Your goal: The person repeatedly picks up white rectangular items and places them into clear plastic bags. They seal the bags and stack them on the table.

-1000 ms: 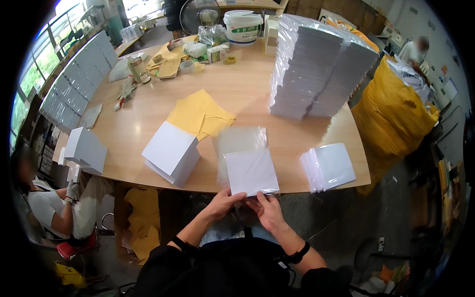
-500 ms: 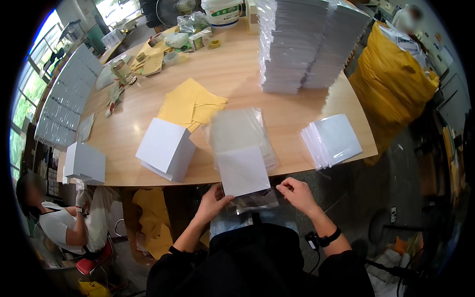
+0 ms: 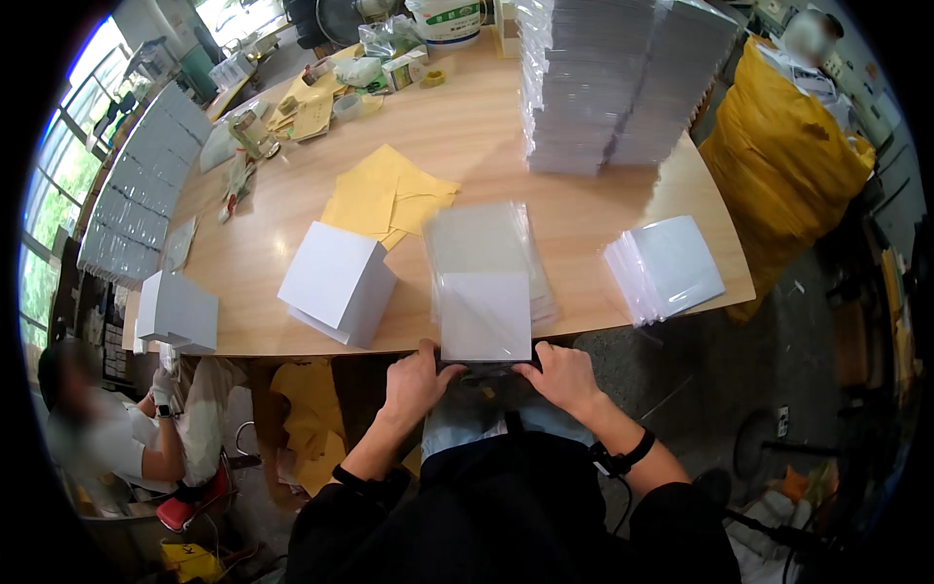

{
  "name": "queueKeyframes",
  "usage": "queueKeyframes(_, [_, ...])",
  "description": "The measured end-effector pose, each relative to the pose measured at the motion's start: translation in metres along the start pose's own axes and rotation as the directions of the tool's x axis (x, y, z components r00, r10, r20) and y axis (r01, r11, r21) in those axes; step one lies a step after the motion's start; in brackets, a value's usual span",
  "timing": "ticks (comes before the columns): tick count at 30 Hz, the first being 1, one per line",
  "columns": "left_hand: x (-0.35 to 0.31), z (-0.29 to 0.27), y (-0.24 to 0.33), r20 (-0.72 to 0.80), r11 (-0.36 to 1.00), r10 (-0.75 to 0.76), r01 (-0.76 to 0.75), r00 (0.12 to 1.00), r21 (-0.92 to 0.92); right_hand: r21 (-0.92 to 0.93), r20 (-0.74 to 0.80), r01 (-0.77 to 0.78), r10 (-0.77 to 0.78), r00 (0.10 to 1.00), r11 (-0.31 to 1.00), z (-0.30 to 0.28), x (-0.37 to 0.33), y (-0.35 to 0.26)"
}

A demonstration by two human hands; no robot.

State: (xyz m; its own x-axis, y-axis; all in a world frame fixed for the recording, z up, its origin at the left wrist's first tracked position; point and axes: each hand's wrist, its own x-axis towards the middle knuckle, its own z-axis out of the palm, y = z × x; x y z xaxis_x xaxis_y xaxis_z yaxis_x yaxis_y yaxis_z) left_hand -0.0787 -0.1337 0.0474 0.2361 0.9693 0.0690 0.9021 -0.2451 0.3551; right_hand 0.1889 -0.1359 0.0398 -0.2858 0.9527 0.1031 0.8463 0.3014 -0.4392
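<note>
A square white card stack [image 3: 484, 310] lies inside a clear plastic sleeve at the table's near edge. My left hand [image 3: 413, 383] pinches the left near corner of that sleeve, thumb toward the middle and fingers around the edge. At the right near corner, my right hand [image 3: 565, 378] grips in the same way. Between my thumbs the sleeve's clear flap [image 3: 489, 370] shows as a narrow strip; its lower part is hidden. Beneath and behind the white square lies a pile of empty clear sleeves [image 3: 482, 238].
Left of the sleeves stands a stack of white cards [image 3: 331, 277]; yellow paper sheets [image 3: 389, 190] lie behind it. Sleeved white packs [image 3: 671, 268] rest at right. A tall stack of wrapped packs [image 3: 613, 88] rises at the back. A co-worker [image 3: 126, 428] sits at left.
My right hand has moved left onto the sleeve's near edge and taken hold. The flap that stuck out toward me is now mostly out of sight. My left hand has shifted slightly up.
</note>
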Motion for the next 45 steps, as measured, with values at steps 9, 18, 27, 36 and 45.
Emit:
queueKeyframes(9, [0.001,0.026,-0.001,0.035,0.993,-0.052,0.048,0.998,0.109,-0.005,0.023,-0.099,0.099,0.995,0.995,0.008,0.015,0.012])
queueKeyframes(18, [0.007,0.005,-0.012,0.136,0.975,-0.030,0.059,0.990,-0.216,0.089,-0.001,-0.018,0.018,1.000,0.996,-0.005,0.009,0.028])
queueKeyframes(27, [0.012,0.021,-0.011,-0.027,1.000,-0.013,0.014,1.000,0.026,0.140,-0.004,-0.077,0.078,0.997,0.987,0.017,0.009,0.014])
queueKeyframes(36, [-0.001,0.042,-0.035,0.586,0.107,-0.140,0.601,0.798,-0.792,0.846,0.515,-0.523,0.091,0.852,0.106,0.046,0.011,0.038])
queueKeyframes(45, [0.007,0.000,-0.041,0.649,0.502,-0.180,0.637,0.739,-0.585,0.758,0.651,-0.652,0.077,0.756,-0.002,0.045,0.002,0.047])
